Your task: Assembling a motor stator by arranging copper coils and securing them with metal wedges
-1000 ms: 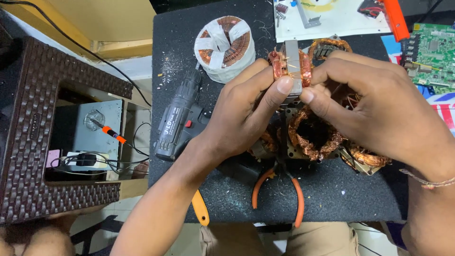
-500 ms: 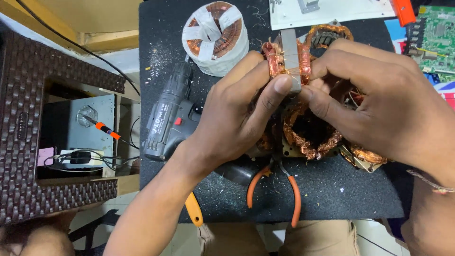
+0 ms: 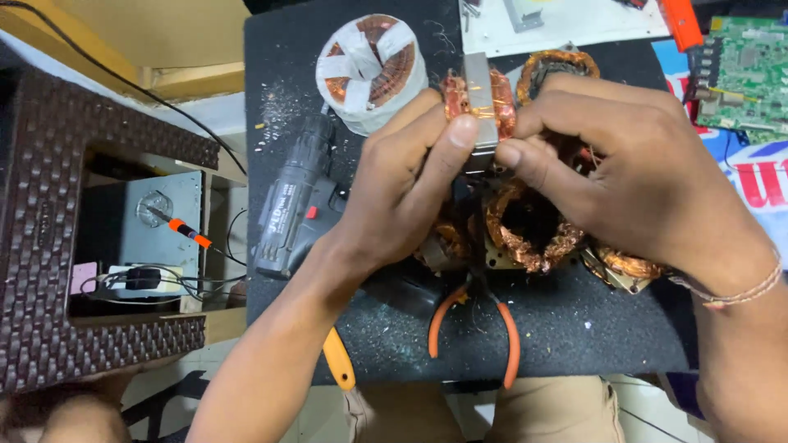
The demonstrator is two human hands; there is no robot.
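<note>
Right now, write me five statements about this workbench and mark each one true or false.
1. Both hands, the left hand and the right hand, grip the copper-wound metal piece. True.
2. The cordless drill lies to the right of the hands. False: it lies to their left on the black mat.
3. The pliers have blue handles. False: the handles are orange.
4. A green circuit board sits at the upper right. True.
5. The coil wrapped in white tape is held in the left hand. False: it rests on the mat, above that hand and untouched.
</note>
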